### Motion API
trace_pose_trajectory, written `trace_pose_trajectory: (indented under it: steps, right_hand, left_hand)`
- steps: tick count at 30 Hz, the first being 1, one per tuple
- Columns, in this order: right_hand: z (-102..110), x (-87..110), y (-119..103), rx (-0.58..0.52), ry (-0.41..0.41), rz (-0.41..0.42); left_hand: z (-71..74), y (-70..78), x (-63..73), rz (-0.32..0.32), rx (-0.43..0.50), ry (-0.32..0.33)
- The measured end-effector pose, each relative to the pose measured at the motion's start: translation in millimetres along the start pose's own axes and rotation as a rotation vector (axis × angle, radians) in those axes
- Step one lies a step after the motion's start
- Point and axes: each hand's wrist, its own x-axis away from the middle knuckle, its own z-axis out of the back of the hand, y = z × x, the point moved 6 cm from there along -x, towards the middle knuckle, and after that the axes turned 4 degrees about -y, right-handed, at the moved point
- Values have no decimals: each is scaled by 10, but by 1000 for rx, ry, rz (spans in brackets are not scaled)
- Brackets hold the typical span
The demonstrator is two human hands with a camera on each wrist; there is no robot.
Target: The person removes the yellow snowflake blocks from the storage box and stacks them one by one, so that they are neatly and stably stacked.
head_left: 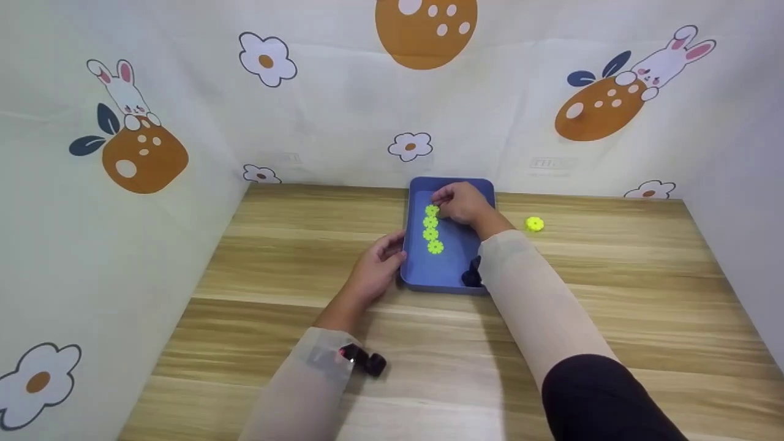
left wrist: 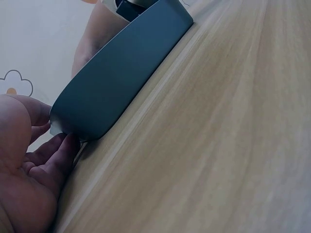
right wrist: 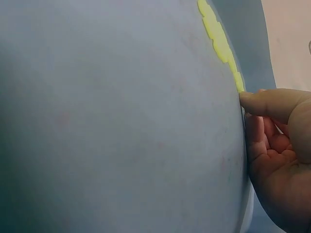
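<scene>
A blue rectangular tray [head_left: 452, 269] lies on the wooden table, with several flat yellow-green flower-shaped pieces [head_left: 430, 234] in a slightly wavy row along its left half. My right hand [head_left: 463, 203] reaches into the tray's far part, thumb and fingertips at the farthest piece [head_left: 431, 210]. In the right wrist view the thumb tip meets the end of the yellow row [right wrist: 218, 41]; the other fingers curl beneath it. Against the tray's left wall rests my left hand [head_left: 375, 267]. Its fingertips touch the tray's side [left wrist: 107, 82] in the left wrist view, fingers loosely bent.
Right of the tray, a small stack of yellow-green flower pieces [head_left: 535, 224] sits on the table [head_left: 612, 275]. A patterned cloth wall [head_left: 343, 110] stands behind the tray. Dark wrist cameras are strapped to both forearms; the right one [head_left: 473, 272] overlaps the tray's near right corner.
</scene>
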Motion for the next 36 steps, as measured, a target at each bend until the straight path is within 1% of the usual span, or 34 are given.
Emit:
trace_pose_trajectory:
  steps: [5, 10, 14, 18, 22, 29, 33, 36]
  right_hand:
    - [-4, -15, 13, 5, -1, -16]
    - [1, -15, 17, -15, 12, -29]
    - [-4, -3, -3, 7, 8, -47]
    - [-6, -5, -28, 33, 2, -38]
    - [-8, -10, -40, 43, -2, -33]
    - [-21, -29, -53, 25, -11, 0]
    - [-22, -26, -49, 10, -20, -19]
    - [-19, -25, -56, 25, -28, -28]
  left_hand:
    - [4, -11, -11, 6, 0, 11]
    - [13, -4, -9, 20, -2, 16]
    - [17, -7, -5, 27, -14, 11]
    - [17, -11, -3, 28, -15, 11]
    - [12, -2, 3, 14, -14, 12]
    - [1, -7, 0, 13, 16, 8]
    - [1, -9, -5, 14, 17, 10]
    - [0, -3, -8, 17, 16, 9]
